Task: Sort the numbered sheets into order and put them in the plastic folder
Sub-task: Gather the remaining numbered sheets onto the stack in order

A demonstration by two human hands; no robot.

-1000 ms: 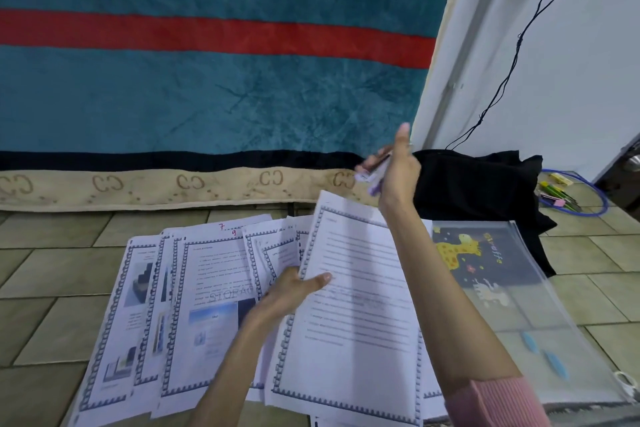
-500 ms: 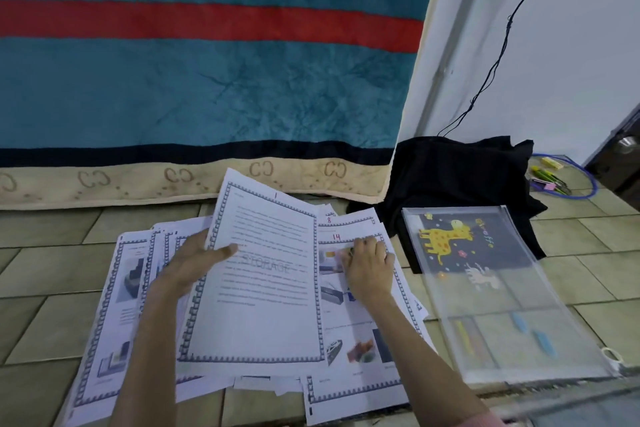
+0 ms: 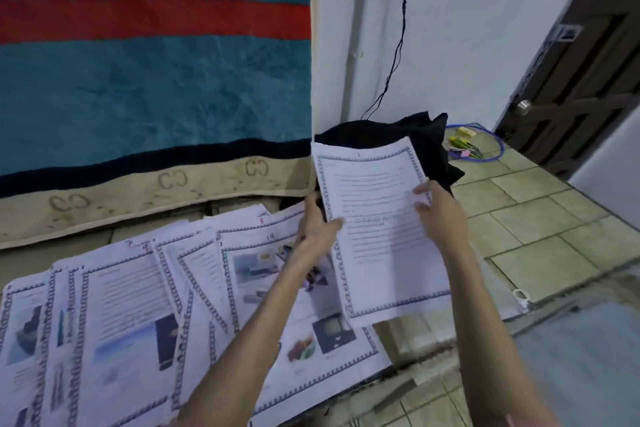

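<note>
Both hands hold one sheet, marked 1 [image 3: 377, 229], lifted and tilted at centre right. My left hand [image 3: 317, 225] pinches its left edge with the thumb on top. My right hand [image 3: 440, 215] grips its right edge. Other numbered sheets [image 3: 138, 305] lie fanned out on the tiled floor to the left, with sheets 14 [image 3: 277, 274] and 8 [image 3: 242, 224] nearest my left arm. The clear plastic folder [image 3: 498, 302] lies under sheet 1 and is mostly hidden; only its right edge and white zip pull show.
A teal blanket [image 3: 156, 80] with a red stripe hangs behind the sheets. A black cloth [image 3: 429, 139] lies beyond sheet 1. A blue cable loop [image 3: 498, 149] with coloured items sits by a dark door [image 3: 588, 80]. A glassy surface [image 3: 571, 357] is at lower right.
Sheet 1 has moved right, from over the fanned sheets to above the folder. My right hand left sheet 14 and took sheet 1's right edge. The view turned right.
</note>
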